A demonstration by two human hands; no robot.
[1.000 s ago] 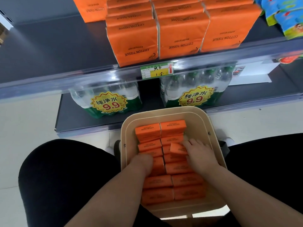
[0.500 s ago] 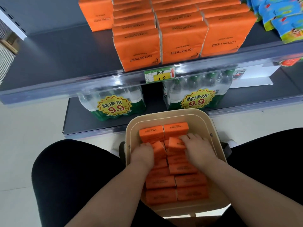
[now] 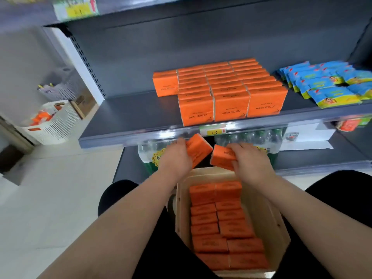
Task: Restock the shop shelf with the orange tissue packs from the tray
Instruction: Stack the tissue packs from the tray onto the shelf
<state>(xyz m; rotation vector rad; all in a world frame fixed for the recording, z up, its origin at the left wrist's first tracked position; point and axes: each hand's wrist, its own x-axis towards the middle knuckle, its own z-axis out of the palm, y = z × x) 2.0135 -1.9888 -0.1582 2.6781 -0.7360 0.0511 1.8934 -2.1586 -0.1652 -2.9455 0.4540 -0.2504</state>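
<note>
My left hand (image 3: 177,158) grips one orange tissue pack (image 3: 198,149), tilted, just below the shelf's front edge. My right hand (image 3: 248,160) grips a second orange pack (image 3: 222,158) beside it. Both are raised above the beige tray (image 3: 181,208) on my lap, which holds several orange packs (image 3: 221,224) in two rows. On the grey shelf (image 3: 130,115) stand three rows of orange tissue packs (image 3: 229,91), with one more pack (image 3: 165,83) at their left rear.
Blue snack packets (image 3: 326,83) lie right of the orange rows. Water bottle packs (image 3: 249,137) fill the lower shelf behind my hands. A white slatted basket (image 3: 54,123) stands on the floor at left. Bare shelf surface lies left of the orange stock.
Both hands left the tray, each lifting an orange pack up toward the shelf edge. My view has tilted upward, showing the shelf top.
</note>
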